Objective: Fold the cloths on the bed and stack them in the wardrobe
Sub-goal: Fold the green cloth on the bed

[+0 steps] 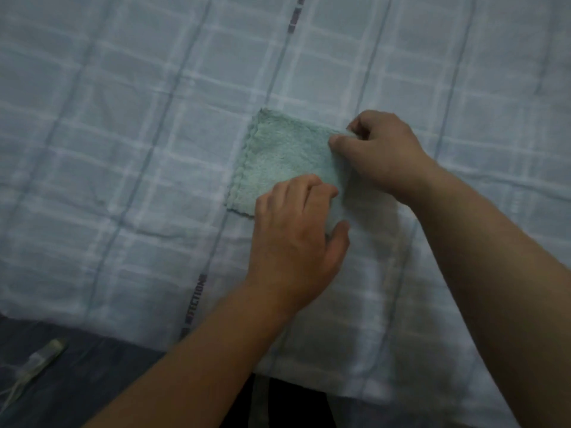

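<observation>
A dark strip [195,301] on the checked sheet [92,156] reads partly "TECTION".

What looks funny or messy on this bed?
Nothing really. The green cloth lies flat and neat on the checked bedsheet. Only a blurry clear plastic thing lies off the sheet, lower left.

Right corners of cloth [278,162] — beneath left hand [296,239], right hand [383,152]
</observation>
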A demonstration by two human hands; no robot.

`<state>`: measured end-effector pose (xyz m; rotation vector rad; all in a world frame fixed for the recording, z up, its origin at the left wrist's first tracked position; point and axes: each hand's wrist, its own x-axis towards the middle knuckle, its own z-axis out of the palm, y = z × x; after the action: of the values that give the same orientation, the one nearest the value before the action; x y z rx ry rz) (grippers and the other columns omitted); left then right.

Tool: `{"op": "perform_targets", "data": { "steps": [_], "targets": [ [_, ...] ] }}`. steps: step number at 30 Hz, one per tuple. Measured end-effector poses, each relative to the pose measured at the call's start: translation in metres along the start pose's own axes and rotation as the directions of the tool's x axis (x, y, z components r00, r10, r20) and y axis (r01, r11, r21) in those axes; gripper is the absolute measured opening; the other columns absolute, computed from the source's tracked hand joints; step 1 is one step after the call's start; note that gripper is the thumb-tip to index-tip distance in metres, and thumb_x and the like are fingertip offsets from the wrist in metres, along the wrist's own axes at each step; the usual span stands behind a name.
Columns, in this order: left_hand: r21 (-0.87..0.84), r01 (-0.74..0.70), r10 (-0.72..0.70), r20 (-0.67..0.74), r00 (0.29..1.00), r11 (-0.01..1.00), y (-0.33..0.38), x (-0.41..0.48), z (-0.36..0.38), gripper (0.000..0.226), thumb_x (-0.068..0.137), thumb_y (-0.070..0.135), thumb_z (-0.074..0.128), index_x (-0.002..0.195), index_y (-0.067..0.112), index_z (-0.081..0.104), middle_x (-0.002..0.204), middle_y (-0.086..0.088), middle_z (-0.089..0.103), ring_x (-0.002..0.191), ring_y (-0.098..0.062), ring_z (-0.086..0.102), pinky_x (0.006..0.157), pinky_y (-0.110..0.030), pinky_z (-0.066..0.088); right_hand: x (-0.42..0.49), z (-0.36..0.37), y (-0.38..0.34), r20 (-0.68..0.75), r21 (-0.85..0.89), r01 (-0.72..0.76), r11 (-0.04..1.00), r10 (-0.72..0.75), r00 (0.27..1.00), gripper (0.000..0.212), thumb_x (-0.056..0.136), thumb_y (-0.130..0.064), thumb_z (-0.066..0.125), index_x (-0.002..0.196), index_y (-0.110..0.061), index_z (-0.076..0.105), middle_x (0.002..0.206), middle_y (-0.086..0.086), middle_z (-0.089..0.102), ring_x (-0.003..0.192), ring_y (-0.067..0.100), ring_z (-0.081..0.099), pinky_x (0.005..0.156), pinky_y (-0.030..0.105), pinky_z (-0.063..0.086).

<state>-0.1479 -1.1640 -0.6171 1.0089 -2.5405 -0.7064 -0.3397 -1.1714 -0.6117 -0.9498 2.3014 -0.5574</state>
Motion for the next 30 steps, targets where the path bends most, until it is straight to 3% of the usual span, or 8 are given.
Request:
{"op": "perform_targets", "data": {
  "steps": [6,10,13,17,21,25,27,30],
  "targets": [
    [0.113,0.142,-0.149,0.052,0.988,0.983,0.010,0.001,0.023,0.056,0.077,0.059,0.073,0.115,0.020,0.060,0.114,-0.003,0.061,0.104,-0.029,0.055,0.085,-0.044,0.039,-0.009,-0.021,0.013,0.104,0.182,0.007,0.983,-0.027,0.994,0.016,0.089,-0.031,0.074,0.098,-0.021,0.064,0.077,0.002,0.064,0.064,0.016,0.055,0.060,0.027,0.044],
    [0.108,0.096,-0.100,0.039,0.994,0.990,0.013,0.001,0.029,0.046,0.074,0.040,0.079,0.112,0.020,0.060,0.112,-0.003,0.061,0.104,-0.030,0.055,0.087,-0.043,0.038,-0.031,-0.035,0.036,0.138,0.358,0.044,0.933,-0.099,0.985,0.038,0.096,-0.016,0.067,0.126,-0.039,0.066,0.065,0.008,0.050,0.055,0.015,0.047,0.056,0.026,0.044],
    [0.057,0.017,-0.018,0.017,1.000,0.998,0.006,0.000,0.028,0.039,0.070,0.021,0.071,0.108,0.018,0.064,0.110,-0.005,0.064,0.101,-0.033,0.057,0.085,-0.042,0.038,-0.054,-0.041,0.059,0.068,0.353,0.090,0.931,-0.122,0.990,0.039,0.099,-0.010,0.061,0.126,-0.039,0.066,0.066,-0.002,0.057,0.054,0.010,0.051,0.057,0.016,0.047],
    [-0.039,-0.071,0.071,0.009,0.997,0.997,-0.007,0.002,0.019,0.033,0.070,0.011,0.064,0.102,0.015,0.069,0.104,-0.004,0.069,0.098,-0.032,0.061,0.083,-0.044,0.044,-0.087,-0.043,0.082,0.138,0.278,0.065,0.959,-0.106,0.985,0.031,0.098,-0.004,0.060,0.111,-0.028,0.075,0.064,-0.031,0.064,0.064,-0.013,0.057,0.067,0.000,0.038],
    [-0.119,-0.112,0.122,0.080,0.989,0.987,-0.015,0.007,0.011,0.035,0.073,0.013,0.056,0.105,0.012,0.071,0.106,-0.004,0.071,0.101,-0.031,0.064,0.088,-0.044,0.047,-0.099,-0.043,0.085,0.175,0.334,0.012,0.943,-0.075,0.982,0.033,0.092,-0.007,0.069,0.107,-0.036,0.073,0.072,-0.007,0.067,0.060,-0.004,0.053,0.060,0.007,0.041],
    [-0.169,-0.085,0.102,0.091,0.991,0.982,-0.027,0.014,0.006,0.031,0.081,0.017,0.060,0.110,0.014,0.072,0.107,0.003,0.072,0.100,-0.025,0.066,0.092,-0.041,0.047,-0.098,-0.045,0.084,0.259,0.257,0.007,0.966,-0.076,0.963,0.047,0.083,-0.002,0.076,0.120,-0.031,0.071,0.079,-0.010,0.067,0.062,-0.001,0.057,0.063,0.009,0.045],
    [-0.213,-0.024,0.037,0.058,0.998,0.977,-0.028,0.016,0.005,0.028,0.085,0.017,0.063,0.112,0.015,0.072,0.105,0.009,0.070,0.097,-0.023,0.069,0.091,-0.048,0.052,-0.095,-0.045,0.084,0.259,0.193,0.033,0.981,-0.083,0.962,0.043,0.082,-0.006,0.078,0.117,-0.030,0.071,0.079,-0.012,0.065,0.064,-0.003,0.057,0.065,0.007,0.044],
    [-0.300,0.089,-0.085,0.024,0.996,0.950,-0.026,0.017,0.005,0.024,0.090,0.019,0.064,0.113,0.021,0.070,0.100,0.016,0.071,0.092,-0.012,0.071,0.085,-0.040,0.056,-0.091,-0.044,0.081,0.186,0.201,0.059,0.978,-0.097,0.978,0.026,0.085,-0.010,0.076,0.106,-0.025,0.074,0.078,-0.011,0.064,0.065,-0.004,0.056,0.064,0.008,0.041]
  ]
}}
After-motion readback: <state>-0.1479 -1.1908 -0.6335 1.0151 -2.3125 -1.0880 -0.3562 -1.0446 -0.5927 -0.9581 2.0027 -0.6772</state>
